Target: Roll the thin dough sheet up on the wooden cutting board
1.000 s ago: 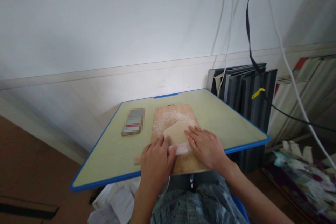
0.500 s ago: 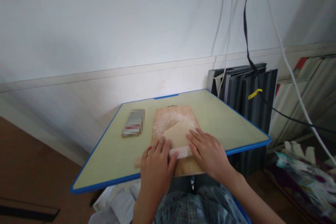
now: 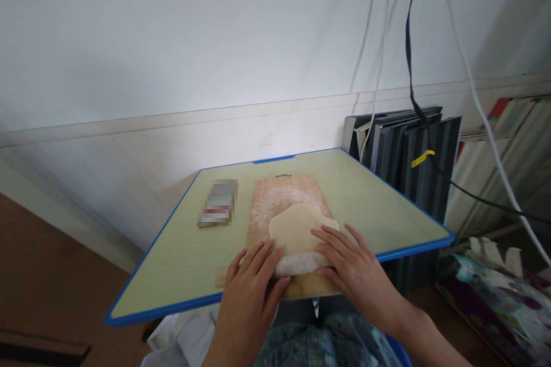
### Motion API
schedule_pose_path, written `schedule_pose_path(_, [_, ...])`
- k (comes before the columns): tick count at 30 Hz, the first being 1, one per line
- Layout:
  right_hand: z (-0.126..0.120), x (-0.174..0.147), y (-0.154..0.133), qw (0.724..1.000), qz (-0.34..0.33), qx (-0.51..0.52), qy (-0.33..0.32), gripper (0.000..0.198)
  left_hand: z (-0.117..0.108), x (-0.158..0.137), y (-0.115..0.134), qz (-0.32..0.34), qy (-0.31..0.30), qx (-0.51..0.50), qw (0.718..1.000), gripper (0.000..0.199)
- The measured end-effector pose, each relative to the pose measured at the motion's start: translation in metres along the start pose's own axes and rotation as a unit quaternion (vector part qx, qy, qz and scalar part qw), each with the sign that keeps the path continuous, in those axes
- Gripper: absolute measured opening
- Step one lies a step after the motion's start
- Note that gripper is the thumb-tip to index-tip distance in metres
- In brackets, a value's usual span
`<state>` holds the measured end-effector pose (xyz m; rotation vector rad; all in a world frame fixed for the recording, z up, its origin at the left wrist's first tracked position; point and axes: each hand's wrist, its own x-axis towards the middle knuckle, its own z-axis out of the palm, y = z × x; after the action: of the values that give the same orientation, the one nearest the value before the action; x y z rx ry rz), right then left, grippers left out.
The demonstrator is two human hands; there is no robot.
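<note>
Left grip (image 3: 249, 281), right grip (image 3: 355, 266), over rolling pin (image 3: 220, 277), long axis crosswise

Dough (image 3: 297, 226) on board (image 3: 263, 200) on table (image 3: 172, 264); panels (image 3: 415, 155) right of table; wall (image 3: 215, 40) behind

Our flat sheet of dough (image 3: 297, 228) with the rolling pin (image 3: 221, 277) laid across its near edge.
We see the dough pale, smooth and unevenly rounded, lying on a flour-dusted wooden board (image 3: 310, 285), one lobe reaching the board's right edge. The pin lies crosswise, its light wooden end jutting past the left edge; we cannot tell whether dough wraps its whitish middle.
</note>
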<state>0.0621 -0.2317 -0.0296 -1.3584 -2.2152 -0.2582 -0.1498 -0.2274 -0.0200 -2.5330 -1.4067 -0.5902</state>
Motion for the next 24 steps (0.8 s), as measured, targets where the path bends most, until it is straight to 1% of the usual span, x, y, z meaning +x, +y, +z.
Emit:
schedule_pose_path(3, [-0.006, 0.010, 0.007, 0.999, -0.030, -0.022, 0.000, 0.019, 0.001, -0.001, -0.002, -0.011, 0.014, -0.012, 1.000, 0.037])
schedule_pose_path(6, [-0.008, 0.024, 0.021, 0.997, -0.054, -0.047, -0.006, 0.023, 0.004, 0.004, 0.003, -0.029, 0.022, -0.011, 0.999, 0.040])
schedule_pose_path(10, [-0.001, 0.037, 0.043, 0.996, -0.067, -0.008, -0.052, 0.031, 0.006, 0.015, 0.017, -0.066, 0.010, 0.012, 0.998, 0.039])
schedule_pose_path(13, [0.005, 0.045, 0.050, 0.995, -0.055, 0.024, -0.080, 0.041, 0.005, 0.021, 0.026, -0.104, -0.009, 0.038, 0.994, 0.040])
schedule_pose_path(17, [0.012, 0.066, 0.046, 0.992, -0.037, 0.022, -0.120, 0.049, 0.003, 0.026, 0.031, -0.135, -0.028, 0.052, 0.989, 0.040])
schedule_pose_path(20, [0.019, 0.089, 0.040, 0.990, -0.012, 0.003, -0.139, 0.050, 0.002, 0.029, 0.031, -0.140, -0.034, 0.066, 0.987, 0.039])
schedule_pose_path(24, [0.029, 0.117, 0.034, 0.987, 0.019, -0.015, -0.161, 0.047, 0.002, 0.033, 0.030, -0.143, -0.030, 0.087, 0.985, 0.042])
